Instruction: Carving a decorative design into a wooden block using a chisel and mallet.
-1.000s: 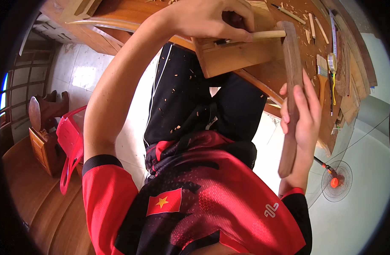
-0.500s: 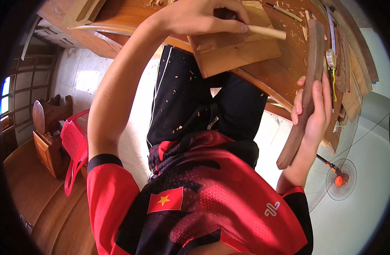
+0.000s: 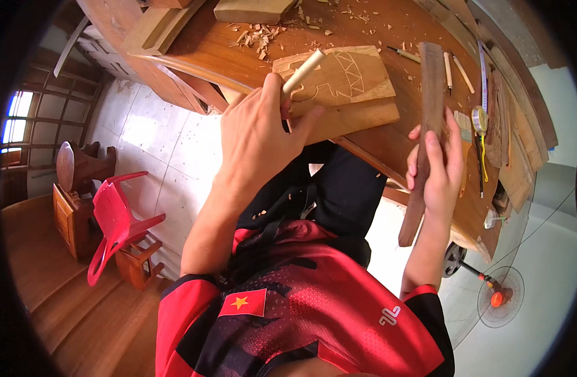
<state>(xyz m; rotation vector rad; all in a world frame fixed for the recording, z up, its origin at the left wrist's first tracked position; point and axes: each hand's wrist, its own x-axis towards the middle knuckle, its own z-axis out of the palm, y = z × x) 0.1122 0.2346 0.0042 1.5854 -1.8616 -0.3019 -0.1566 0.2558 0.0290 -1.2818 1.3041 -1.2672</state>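
My left hand (image 3: pixel 254 141) is closed around a tool with a pale round wooden handle (image 3: pixel 304 73), which slants up to the right. The tool's working end is hidden below the fist. Just beyond is a light wooden board (image 3: pixel 370 72) with outlines carved into its face, lying at the table's near edge. A plain strip of pale wood (image 3: pixel 357 119) runs along its near side. On the right, my right hand (image 3: pixel 440 163) grips a long dark wooden bar (image 3: pixel 432 88) near its middle, raised with its far end over the table.
Wood shavings (image 3: pixel 260 39) lie on the brown table (image 3: pixel 339 31) near a wooden block (image 3: pixel 254 9). Pencil-like tools (image 3: pixel 449 70), a tape measure (image 3: pixel 480 118) and wood strips (image 3: pixel 501 94) line the right side. A red chair (image 3: pixel 115 210) stands left, a fan (image 3: pixel 499 296) lower right.
My left hand has come back toward me with the tool, whose handle now points up, uncovering the carved board. The dark bar in my right hand has shifted slightly left. The whole view has shifted.
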